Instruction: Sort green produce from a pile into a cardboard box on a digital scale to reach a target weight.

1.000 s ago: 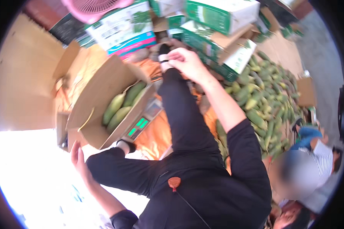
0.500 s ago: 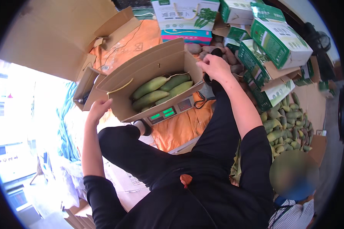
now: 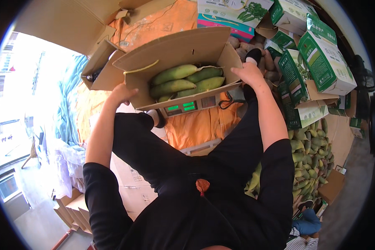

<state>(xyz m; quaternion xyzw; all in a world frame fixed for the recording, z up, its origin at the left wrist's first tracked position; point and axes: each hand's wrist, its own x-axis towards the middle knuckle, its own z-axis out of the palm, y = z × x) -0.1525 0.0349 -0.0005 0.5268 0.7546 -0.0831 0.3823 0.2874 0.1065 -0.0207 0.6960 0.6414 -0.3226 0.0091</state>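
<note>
An open cardboard box (image 3: 175, 46) holds several long green radishes (image 3: 177, 73) and rests on a scale (image 3: 208, 102) with a lit green display. At its left wall, my left hand (image 3: 121, 95) grips the side, the fingertips overlapping the cardboard. My right hand (image 3: 249, 75) pinches the box's right edge near the top. A yellow cord handle (image 3: 143, 67) hangs inside the left end. The box's underside is hidden.
Orange sheeting (image 3: 196, 127) lies under the scale. Green and white cartons (image 3: 323, 62) are stacked at right, beside a heap of green radishes (image 3: 310, 162). Reddish-brown roots (image 3: 273, 76) lie beyond my right foot. Another person's striped sleeve (image 3: 296, 241) shows at lower right.
My view has shifted, so the box and scale appear higher and farther right. Both hands have come closer onto the box's sides. The other person has moved lower in view.
</note>
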